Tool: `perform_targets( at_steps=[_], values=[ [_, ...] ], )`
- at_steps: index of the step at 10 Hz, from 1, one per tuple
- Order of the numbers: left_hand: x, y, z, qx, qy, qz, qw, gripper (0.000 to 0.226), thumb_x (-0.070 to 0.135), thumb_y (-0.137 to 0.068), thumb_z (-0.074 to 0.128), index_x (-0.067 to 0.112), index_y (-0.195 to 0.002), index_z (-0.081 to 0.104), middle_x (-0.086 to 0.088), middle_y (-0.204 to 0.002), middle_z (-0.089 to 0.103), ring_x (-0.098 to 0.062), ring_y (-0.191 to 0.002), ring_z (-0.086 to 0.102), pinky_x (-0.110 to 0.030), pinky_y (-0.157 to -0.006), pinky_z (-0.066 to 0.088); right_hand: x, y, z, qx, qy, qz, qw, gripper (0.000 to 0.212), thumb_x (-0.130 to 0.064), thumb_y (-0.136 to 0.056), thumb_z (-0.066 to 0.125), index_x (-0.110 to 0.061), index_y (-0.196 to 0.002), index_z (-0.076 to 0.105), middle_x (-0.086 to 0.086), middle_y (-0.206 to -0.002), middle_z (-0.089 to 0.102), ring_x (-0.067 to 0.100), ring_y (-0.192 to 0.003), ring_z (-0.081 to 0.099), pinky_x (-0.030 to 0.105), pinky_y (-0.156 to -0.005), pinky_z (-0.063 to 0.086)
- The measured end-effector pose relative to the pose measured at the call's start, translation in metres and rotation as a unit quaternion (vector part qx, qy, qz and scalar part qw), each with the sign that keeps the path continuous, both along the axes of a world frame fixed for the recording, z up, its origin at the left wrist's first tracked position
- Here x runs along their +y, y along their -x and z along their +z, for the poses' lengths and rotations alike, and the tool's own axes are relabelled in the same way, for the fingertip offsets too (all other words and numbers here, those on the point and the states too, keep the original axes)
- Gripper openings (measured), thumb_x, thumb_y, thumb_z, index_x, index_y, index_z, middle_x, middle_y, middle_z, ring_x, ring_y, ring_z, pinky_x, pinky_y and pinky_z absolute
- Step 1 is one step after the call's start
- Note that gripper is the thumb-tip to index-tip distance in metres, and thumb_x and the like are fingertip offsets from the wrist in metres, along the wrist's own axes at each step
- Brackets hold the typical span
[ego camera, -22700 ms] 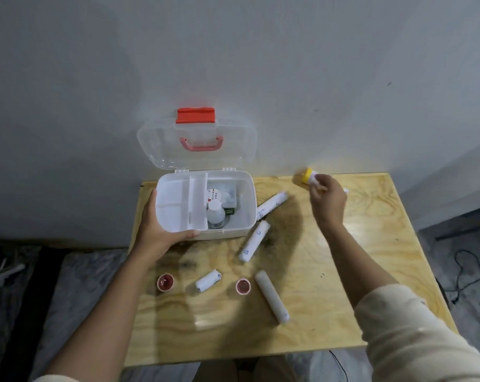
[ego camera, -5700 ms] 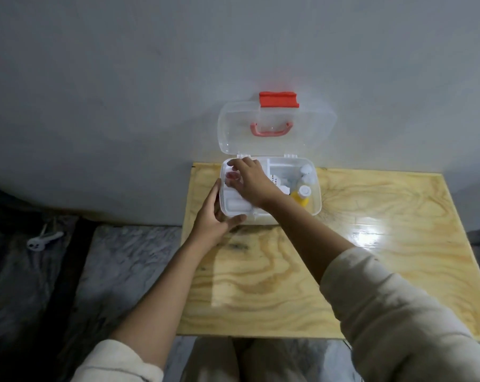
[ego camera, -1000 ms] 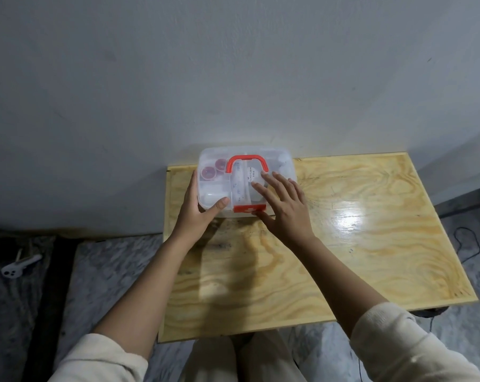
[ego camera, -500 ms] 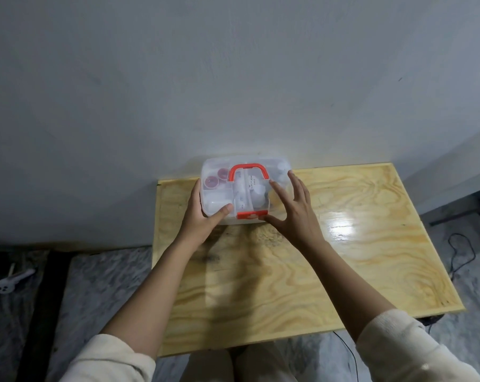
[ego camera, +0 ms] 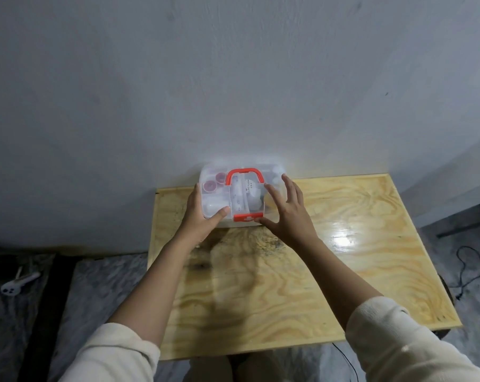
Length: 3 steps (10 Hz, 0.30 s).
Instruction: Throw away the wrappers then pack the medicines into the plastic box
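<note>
The closed plastic box (ego camera: 241, 194) sits at the table's (ego camera: 343, 271) far edge. The left hand (ego camera: 203, 216) grips its left end; the right hand (ego camera: 287, 213) lies spread, fingers splayed, on its right side, gripping nothing.

A closed plastic box (ego camera: 241, 194) sits at the wooden table's (ego camera: 343, 271) far edge.

The scene is dim overall, with a grey plaster wall (ego camera: 233, 78) falling darker toward the left and the lower corners. A bright white glare patch sits on the glossy pale plywood tabletop (ego camera: 343, 235), so the light seems to come from above and right. Soft shadows of the forearms spread across the wood. The translucent plastic box with red handle (ego camera: 243, 194) is washed out and hazy, its contents blurred. Wide-angle distortion bends the table edges; the cream sleeves (ego camera: 412, 351) look soft.
</note>
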<state>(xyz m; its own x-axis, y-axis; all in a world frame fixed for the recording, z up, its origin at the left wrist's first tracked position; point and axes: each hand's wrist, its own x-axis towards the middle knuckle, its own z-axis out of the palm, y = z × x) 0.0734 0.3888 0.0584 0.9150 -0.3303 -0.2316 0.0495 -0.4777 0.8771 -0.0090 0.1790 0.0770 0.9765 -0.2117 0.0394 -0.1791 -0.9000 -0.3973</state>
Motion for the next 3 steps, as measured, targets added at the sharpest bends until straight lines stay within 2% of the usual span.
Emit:
perform_targets(
  at_steps=[1, 2, 3],
  values=[
    [-0.004, 0.006, 0.003, -0.018, -0.047, -0.003, 0.999, 0.097, 0.056, -0.075, 0.067, 0.023, -0.15, 0.015, -0.005, -0.152, 0.029, -0.022, -0.139, 0.031, -0.044, -0.113, 0.034, 0.002, 0.004, 0.001, 0.024, 0.015, 0.01, 1.0, 0.081, -0.063, -0.077, 0.055, -0.03, -0.143, 0.019, 0.009, -0.157, 0.004, 0.032, -0.144, 0.004, 0.051, -0.109, 0.03],
    [-0.005, 0.009, 0.013, -0.026, -0.106, -0.009, 0.994, 0.096, 0.046, -0.087, 0.061, 0.014, -0.154, 0.0, -0.005, -0.162, 0.003, -0.02, -0.148, 0.007, -0.035, -0.119, 0.015, 0.003, 0.003, 0.012, 0.049, 0.016, 0.008, 0.999, 0.081, -0.065, -0.081, 0.046, -0.032, -0.145, 0.009, 0.008, -0.157, -0.006, 0.029, -0.144, -0.005, 0.047, -0.112, 0.027],
    [-0.003, 0.019, 0.022, -0.012, -0.137, -0.011, 0.99, 0.096, 0.054, -0.088, 0.054, 0.019, -0.153, -0.007, 0.0, -0.162, -0.01, -0.018, -0.149, -0.004, -0.039, -0.119, 0.011, 0.006, 0.013, 0.016, 0.06, 0.011, 0.016, 0.998, 0.074, -0.059, -0.088, 0.04, -0.033, -0.145, 0.003, 0.007, -0.157, -0.01, 0.025, -0.144, -0.011, 0.043, -0.113, 0.027]
  ],
)
